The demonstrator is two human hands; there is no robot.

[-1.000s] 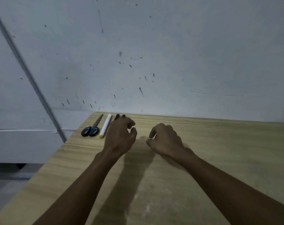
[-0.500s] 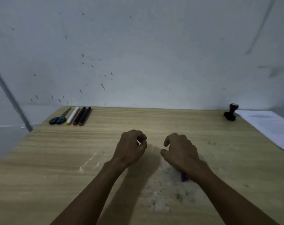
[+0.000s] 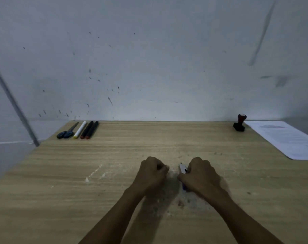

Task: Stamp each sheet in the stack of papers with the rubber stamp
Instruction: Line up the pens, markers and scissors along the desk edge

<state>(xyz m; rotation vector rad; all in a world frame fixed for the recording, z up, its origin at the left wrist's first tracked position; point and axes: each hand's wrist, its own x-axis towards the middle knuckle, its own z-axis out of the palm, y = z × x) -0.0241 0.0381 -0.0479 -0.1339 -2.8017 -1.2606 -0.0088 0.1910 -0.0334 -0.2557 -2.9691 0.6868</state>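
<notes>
The black rubber stamp with a red knob [image 3: 239,123] stands far beyond the right hand [image 3: 200,175], touching the white paper stack [image 3: 286,138]. That hand grips a small blue-and-white object [image 3: 183,170]; the left hand [image 3: 152,171] is fisted, seemingly empty. Unless released, that object could hamper grasping the stamp.

Your path from mid table [image 3: 149,141] to the far right is bare wood. Rubber stamp [image 3: 239,122] stands upright at the far right edge by the wall [image 3: 167,67], stack of papers [image 3: 286,138] just right of it. Scissors [image 3: 67,132] and markers [image 3: 87,129] crowd the far left corner, well apart.
</notes>
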